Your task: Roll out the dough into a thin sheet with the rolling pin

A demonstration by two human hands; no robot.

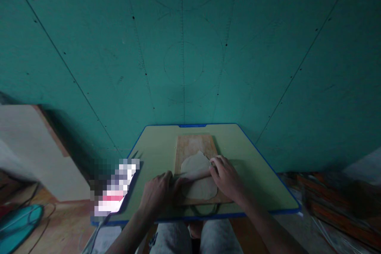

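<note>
A flattened sheet of pale dough (199, 189) lies on a wooden board (186, 141), spread out on both sides of a rolling pin (196, 175). The pin rests across the middle of the dough, tilted slightly up to the right. My left hand (157, 190) is closed around the pin's left end, beside the board's left edge. At the other end, my right hand (224, 175) is closed on the pin over the board's right side, with the fingers curled. The pin's ends are hidden under my hands.
The board lies on a pale table (253, 182) with a blue rim, set against a green wall (190, 67). A blurred-out bright screen (117, 190) stands at the table's left edge. A white panel (35, 151) leans at left, near a teal round object (20, 224). Planks (330, 198) lie at right.
</note>
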